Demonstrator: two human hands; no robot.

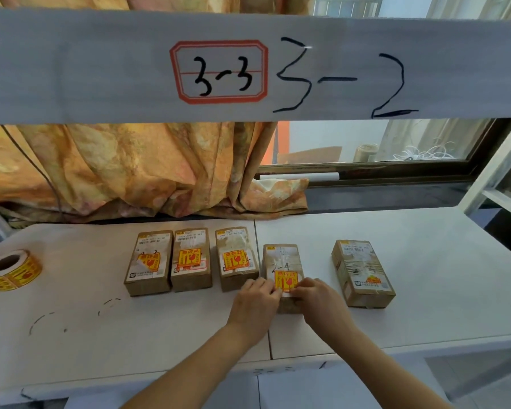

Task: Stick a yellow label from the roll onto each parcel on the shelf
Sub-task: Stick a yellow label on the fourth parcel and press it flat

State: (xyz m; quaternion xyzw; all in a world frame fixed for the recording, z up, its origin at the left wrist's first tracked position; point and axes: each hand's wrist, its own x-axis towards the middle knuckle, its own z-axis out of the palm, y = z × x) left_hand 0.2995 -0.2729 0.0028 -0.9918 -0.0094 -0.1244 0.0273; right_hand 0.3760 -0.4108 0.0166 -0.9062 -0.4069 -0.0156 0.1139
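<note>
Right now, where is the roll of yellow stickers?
In the head view, the roll of yellow labels sits at the far left of the white shelf, well left of the leftmost parcel and away from both hands.

Five parcels in a row on the shelf (425,261), left to right: first parcel (149,262), second parcel (191,259) just beside it, third parcel (238,258), fourth parcel (283,276) set nearer the front edge, fifth parcel (363,274) apart on the right. Label roll (12,270) at far left, well apart from the row. Left hand (255,302) and right hand (319,299) rest on the fourth parcel's near end, either side of its label (285,280). Curtain (130,172) hangs behind the row; window (381,149) behind right.
</note>
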